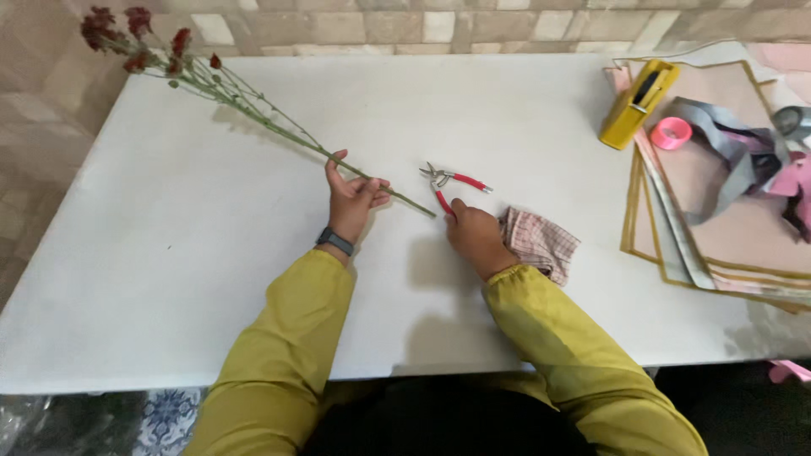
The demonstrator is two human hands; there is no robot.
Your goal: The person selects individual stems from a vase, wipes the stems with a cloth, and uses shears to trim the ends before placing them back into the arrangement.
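Head camera looks steeply down, close over the white table (211,253).

One flower stem (253,105), one pair of red-handled snips (448,181), one checked cloth (541,243), one yellow tape dispenser (638,101), one pink tape roll (672,133), and perhaps several stacked paper sheets (726,228).

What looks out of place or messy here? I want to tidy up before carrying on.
The checked cloth lies crumpled beside the right hand, and the paper sheets at the table's right edge are fanned askew under loose ribbon. Nothing looks spilled or broken.

Left hand (353,198) curled, right hand (473,236) flat
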